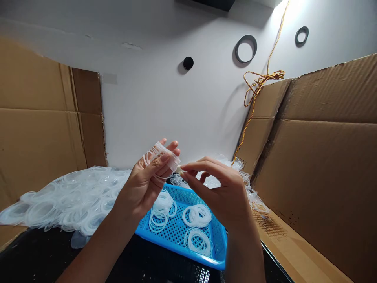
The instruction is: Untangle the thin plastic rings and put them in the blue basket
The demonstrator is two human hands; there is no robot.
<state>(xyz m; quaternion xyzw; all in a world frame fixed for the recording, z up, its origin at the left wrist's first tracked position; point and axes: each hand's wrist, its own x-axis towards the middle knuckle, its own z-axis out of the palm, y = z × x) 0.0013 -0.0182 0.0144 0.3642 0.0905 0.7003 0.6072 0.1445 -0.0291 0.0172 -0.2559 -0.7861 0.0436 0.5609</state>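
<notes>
A blue basket (179, 250) was supported by the black table (132, 263); clear rings (70, 196) were heaped toward its far-left corner.

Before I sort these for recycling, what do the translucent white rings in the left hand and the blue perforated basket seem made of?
Translucent white rings in the left hand: smooth silicone or soft plastic, perhaps, given their cloudy translucence. Blue perforated basket: probably moulded plastic, slightly glossy, given its even colour and regular holes.

From afar I see a white wall (165, 106) between 2 brown corrugated cardboard panels (326, 157). A twisted orange-yellow cord (260, 81) hangs down it at right, passing between 2 dark round rings (236, 52); bright white light (294, 11) glows at upper right.
</notes>
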